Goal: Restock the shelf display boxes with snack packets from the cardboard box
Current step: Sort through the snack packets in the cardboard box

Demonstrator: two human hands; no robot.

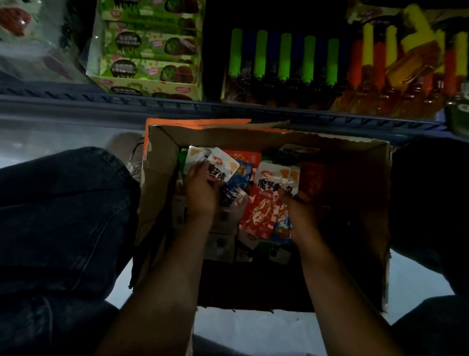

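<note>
Both hands are inside the cardboard box point(377, 218): left hand point(202, 192) grips white packets point(217, 166), right hand point(299, 212) grips red packets point(262, 203), long axes pointing toward the shelf display boxes point(279, 76) directly ahead, neither hand nearer.

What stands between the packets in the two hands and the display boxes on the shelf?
Only the cardboard box's far wall and the shelf's front rail. The left hand grips white packets, the right hand red packets, both low inside the box; lifted clear, nothing visible blocks the display boxes.
</note>
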